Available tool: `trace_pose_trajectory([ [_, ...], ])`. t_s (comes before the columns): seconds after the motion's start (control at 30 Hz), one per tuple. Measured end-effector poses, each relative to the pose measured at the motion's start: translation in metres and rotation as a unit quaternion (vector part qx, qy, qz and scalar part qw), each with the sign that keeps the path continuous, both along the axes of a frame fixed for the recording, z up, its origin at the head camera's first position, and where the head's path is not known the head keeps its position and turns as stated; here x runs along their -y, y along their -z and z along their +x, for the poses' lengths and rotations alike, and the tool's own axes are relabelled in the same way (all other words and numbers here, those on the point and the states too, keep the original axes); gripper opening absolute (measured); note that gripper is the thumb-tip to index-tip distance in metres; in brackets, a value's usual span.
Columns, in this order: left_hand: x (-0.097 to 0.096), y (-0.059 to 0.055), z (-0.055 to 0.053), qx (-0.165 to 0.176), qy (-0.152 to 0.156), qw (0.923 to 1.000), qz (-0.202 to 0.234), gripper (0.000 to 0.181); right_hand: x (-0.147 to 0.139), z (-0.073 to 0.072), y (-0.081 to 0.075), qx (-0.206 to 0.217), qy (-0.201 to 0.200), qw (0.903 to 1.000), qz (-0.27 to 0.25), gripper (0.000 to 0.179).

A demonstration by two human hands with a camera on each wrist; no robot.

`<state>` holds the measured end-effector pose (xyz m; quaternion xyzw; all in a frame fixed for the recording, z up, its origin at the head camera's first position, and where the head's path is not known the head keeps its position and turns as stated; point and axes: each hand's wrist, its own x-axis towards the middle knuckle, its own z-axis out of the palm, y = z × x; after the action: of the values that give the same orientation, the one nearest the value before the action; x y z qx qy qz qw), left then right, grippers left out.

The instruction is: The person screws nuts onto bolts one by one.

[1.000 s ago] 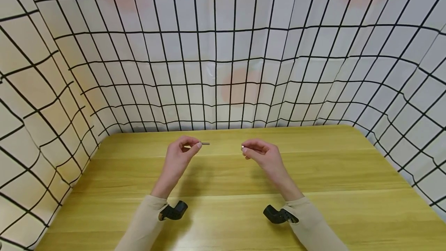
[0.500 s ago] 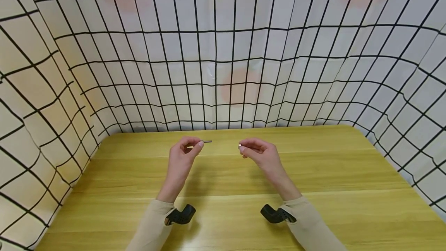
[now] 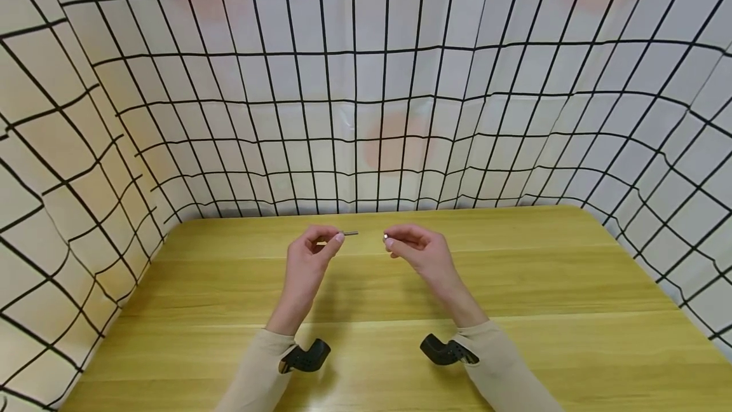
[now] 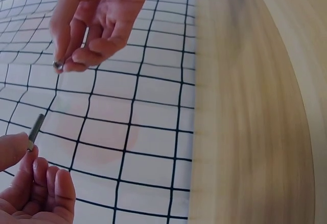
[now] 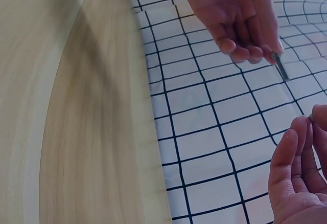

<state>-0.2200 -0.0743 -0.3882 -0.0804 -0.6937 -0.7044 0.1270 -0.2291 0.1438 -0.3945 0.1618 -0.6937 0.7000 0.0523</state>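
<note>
In the head view my left hand [image 3: 309, 260] is raised over the table, its thumb and forefinger pinching a bolt [image 3: 351, 233] by the head end. The bolt's grey shank points right, and the left wrist view shows the shank [image 4: 36, 128] sticking out past the fingertips. Facing it, my right hand [image 3: 424, 254] pinches a small, shiny metal nut [image 3: 386, 236] between thumb and forefinger. A short gap separates bolt tip and nut. Most of the nut [image 5: 310, 117] is hidden by the fingertips in the right wrist view.
A yellowish wooden table [image 3: 366, 348] lies below both hands. Behind it and along the sides hangs a white sheet with a black grid [image 3: 320, 119]. Black camera mounts [image 3: 309, 356] stick out from both sleeved wrists.
My left hand has moved right with the bolt and my right hand left with the nut, so the gap between them has narrowed. Both grips look the same.
</note>
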Motion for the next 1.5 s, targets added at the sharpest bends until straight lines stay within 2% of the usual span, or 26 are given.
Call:
trace_pose_trajectory([
  [0.3, -0.010, -0.001, 0.003, -0.001, 0.010, 0.9999, 0.002, 0.017, 0.009, 0.001, -0.003, 0.000, 0.005, 1.0000, -0.004, 0.024],
  [0.57, -0.016, -0.001, 0.004, 0.022, 0.019, 0.9995, 0.009, 0.017, 0.014, 0.000, -0.005, -0.002, 0.002, 1.0000, 0.004, 0.028],
  [0.77, -0.018, -0.002, 0.004, 0.035, 0.021, 0.9991, 0.011, 0.016, 0.017, 0.001, -0.006, -0.003, 0.001, 1.0000, 0.006, 0.024],
  [0.97, -0.019, -0.001, 0.006, 0.024, 0.019, 0.9993, 0.022, 0.017, 0.020, 0.003, -0.006, -0.002, -0.004, 1.0000, 0.002, 0.021],
  [1.1, -0.018, 0.000, 0.008, 0.016, 0.018, 0.9995, 0.017, 0.015, 0.021, 0.004, -0.006, 0.005, -0.003, 1.0000, 0.004, 0.023],
  [1.33, -0.017, 0.002, 0.009, 0.024, 0.022, 0.9993, 0.017, 0.016, 0.023, 0.007, -0.005, -0.002, -0.006, 0.9998, 0.016, 0.027],
  [1.5, -0.016, 0.003, 0.010, 0.012, 0.018, 0.9998, 0.005, 0.019, 0.024, 0.008, -0.005, 0.008, -0.003, 0.9997, 0.024, 0.023],
])
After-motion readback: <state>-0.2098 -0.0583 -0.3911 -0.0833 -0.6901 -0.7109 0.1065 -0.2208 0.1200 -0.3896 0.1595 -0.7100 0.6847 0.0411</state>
